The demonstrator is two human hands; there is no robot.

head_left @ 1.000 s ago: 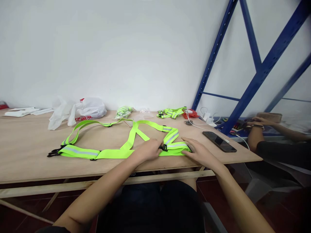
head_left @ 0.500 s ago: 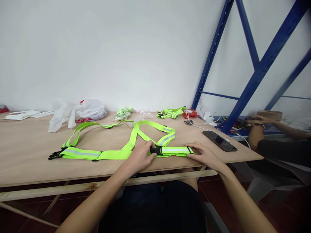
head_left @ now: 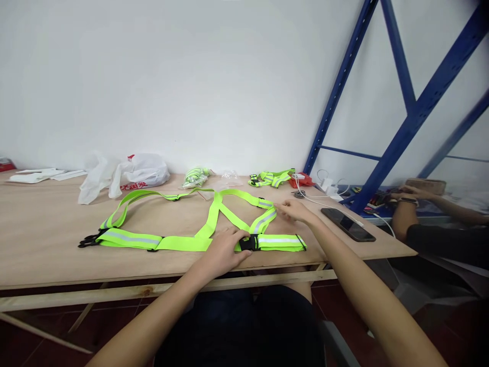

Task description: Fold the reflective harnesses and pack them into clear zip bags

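A neon-yellow reflective vest [head_left: 183, 244] made of elastic straps with silver stripes lies spread out on the table. My left hand [head_left: 226, 251] is at its near edge, thumb and fingers closed around the black side-release buckle [head_left: 250, 242]. To the right of that buckle, a doubled strap end lies flat. My right hand [head_left: 295, 210] is farther back, its fingertips pinched at the outer edge of the right-hand shoulder strap [head_left: 264, 220]. Another black buckle [head_left: 89, 240] hangs off the vest's left end.
Along the wall lie a white plastic bag [head_left: 147, 171], a bagged vest [head_left: 195, 177] and a second loose vest [head_left: 273, 178]. A phone [head_left: 347, 224] on a cable lies to the right, before the blue rack [head_left: 397, 135]. A co-worker's arm [head_left: 405, 216] is beyond it.
My right hand has let go of the doubled strap end at the near edge and moved back and left to the shoulder strap. My left hand stays at the buckle.
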